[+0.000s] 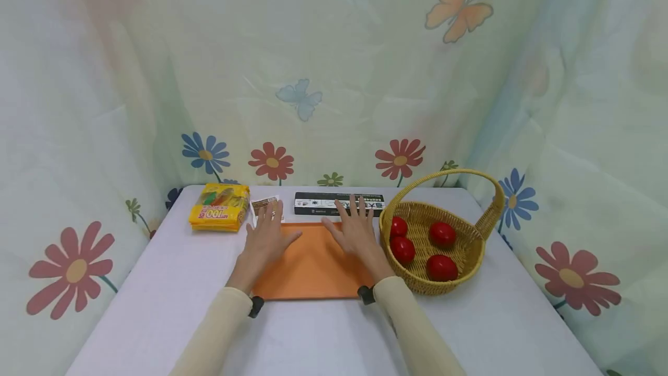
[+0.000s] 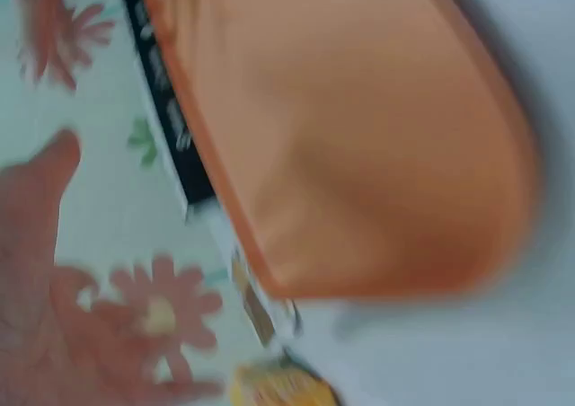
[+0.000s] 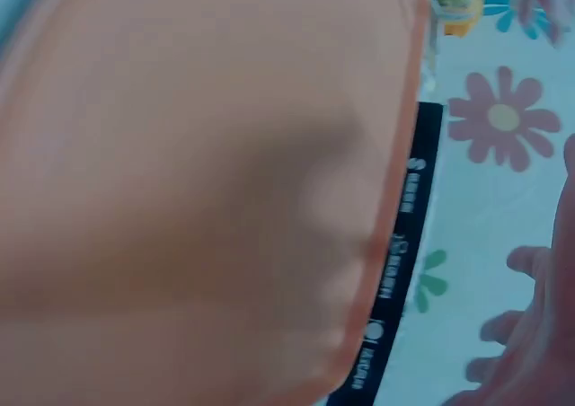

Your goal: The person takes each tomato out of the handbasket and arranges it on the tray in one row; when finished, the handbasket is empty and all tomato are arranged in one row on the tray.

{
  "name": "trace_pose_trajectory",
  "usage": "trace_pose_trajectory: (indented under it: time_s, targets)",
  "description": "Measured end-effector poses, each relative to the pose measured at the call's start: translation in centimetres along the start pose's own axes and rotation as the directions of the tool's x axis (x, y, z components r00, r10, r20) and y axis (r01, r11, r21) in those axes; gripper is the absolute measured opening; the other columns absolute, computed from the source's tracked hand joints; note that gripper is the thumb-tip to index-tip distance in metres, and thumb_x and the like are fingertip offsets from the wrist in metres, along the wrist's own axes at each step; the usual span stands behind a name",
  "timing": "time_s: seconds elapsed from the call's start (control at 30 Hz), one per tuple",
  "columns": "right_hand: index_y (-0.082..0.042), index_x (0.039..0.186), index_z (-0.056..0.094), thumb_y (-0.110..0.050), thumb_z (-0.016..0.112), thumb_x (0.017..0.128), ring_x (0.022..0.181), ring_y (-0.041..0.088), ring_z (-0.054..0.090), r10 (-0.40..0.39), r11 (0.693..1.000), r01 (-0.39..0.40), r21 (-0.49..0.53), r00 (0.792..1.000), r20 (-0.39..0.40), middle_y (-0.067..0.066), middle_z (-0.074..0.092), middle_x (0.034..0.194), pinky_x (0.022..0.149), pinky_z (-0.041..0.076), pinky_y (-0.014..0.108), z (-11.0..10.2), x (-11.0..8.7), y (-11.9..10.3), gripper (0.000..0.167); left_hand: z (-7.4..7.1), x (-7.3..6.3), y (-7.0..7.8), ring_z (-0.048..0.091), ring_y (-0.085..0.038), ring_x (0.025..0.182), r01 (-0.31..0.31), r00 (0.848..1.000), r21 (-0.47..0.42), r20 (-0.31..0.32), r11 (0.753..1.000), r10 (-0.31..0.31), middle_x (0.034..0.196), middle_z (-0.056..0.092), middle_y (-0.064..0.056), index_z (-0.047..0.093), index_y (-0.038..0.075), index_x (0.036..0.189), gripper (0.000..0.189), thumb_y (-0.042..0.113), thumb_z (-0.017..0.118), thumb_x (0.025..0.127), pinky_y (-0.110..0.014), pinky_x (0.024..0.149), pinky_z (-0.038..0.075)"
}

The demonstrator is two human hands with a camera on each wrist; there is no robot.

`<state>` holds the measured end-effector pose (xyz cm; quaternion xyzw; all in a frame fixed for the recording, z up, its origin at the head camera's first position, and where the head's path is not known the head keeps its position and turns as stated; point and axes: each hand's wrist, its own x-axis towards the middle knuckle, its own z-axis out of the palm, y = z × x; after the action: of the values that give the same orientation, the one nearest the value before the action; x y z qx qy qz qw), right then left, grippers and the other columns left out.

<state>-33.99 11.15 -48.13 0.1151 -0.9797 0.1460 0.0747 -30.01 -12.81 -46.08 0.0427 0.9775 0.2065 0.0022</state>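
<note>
An orange tray [image 1: 313, 266] lies flat on the white table. Over its left side hovers my left hand [image 1: 264, 241], fingers spread and pointing away, nothing in its grasp. My right hand [image 1: 357, 237] is held the same way above the tray's right part, its palm facing down and its fingers apart. Beyond the fingertips lie a long black-and-white box [image 1: 313, 203] and a small brown-and-white packet [image 1: 257, 208], partly covered by the left fingers. Both wrist views show the tray [image 2: 377, 110] close up, with the left fingers [image 2: 54, 334] and right fingers [image 3: 530, 334] at the frame edges.
A yellow package [image 1: 219, 208] sits at the table's back left. To the right of the tray stands a woven basket [image 1: 428, 286] with a tall handle, holding several red round objects [image 1: 442, 267]. A flowered curtain [image 1: 339, 74] hangs behind and along both sides.
</note>
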Motion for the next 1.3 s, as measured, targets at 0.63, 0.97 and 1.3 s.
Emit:
trace_pose_trajectory:
  time_s: [0.63,0.97,1.3]
  targets:
    - [-0.023,0.171,0.034,-0.059,0.046,0.111,0.160,0.048,0.029,-0.144,0.963,0.128,0.239,0.988,0.052,0.019,0.023,0.178,0.122,0.032,0.075,-5.1,-5.6,0.4,0.071,1.8,-7.5,-8.0,0.007,-0.041,0.166,-0.041,0.951,-0.303,0.280,0.952,0.130,0.180,0.010,-0.020,0.013,0.002,0.172,0.129,0.045,0.095,0.082,-0.067,0.132,0.006]
    - [-0.022,0.167,0.043,-0.058,0.053,0.109,0.159,0.042,0.035,-0.157,0.953,0.130,0.273,0.985,0.076,0.013,0.034,0.175,0.119,0.038,0.073,-7.3,-8.0,1.0,0.069,2.0,-7.9,-8.6,0.006,-0.042,0.166,-0.019,0.956,-0.345,0.270,0.938,0.118,0.181,0.007,-0.016,0.015,0.004,0.172,0.125,0.047,0.092,0.085,-0.066,0.132,0.002]
    - [-0.015,0.119,0.079,-0.033,0.082,0.098,0.102,0.017,0.072,-0.318,0.909,0.212,0.360,0.910,0.267,-0.005,0.078,0.109,0.091,0.066,0.040,-16.7,-9.8,7.1,0.028,2.1,-7.7,-8.8,0.009,-0.046,0.165,0.007,0.957,-0.318,0.278,0.948,0.087,0.181,0.008,-0.013,0.018,0.007,0.173,0.125,0.051,0.092,0.083,-0.067,0.132,0.009]
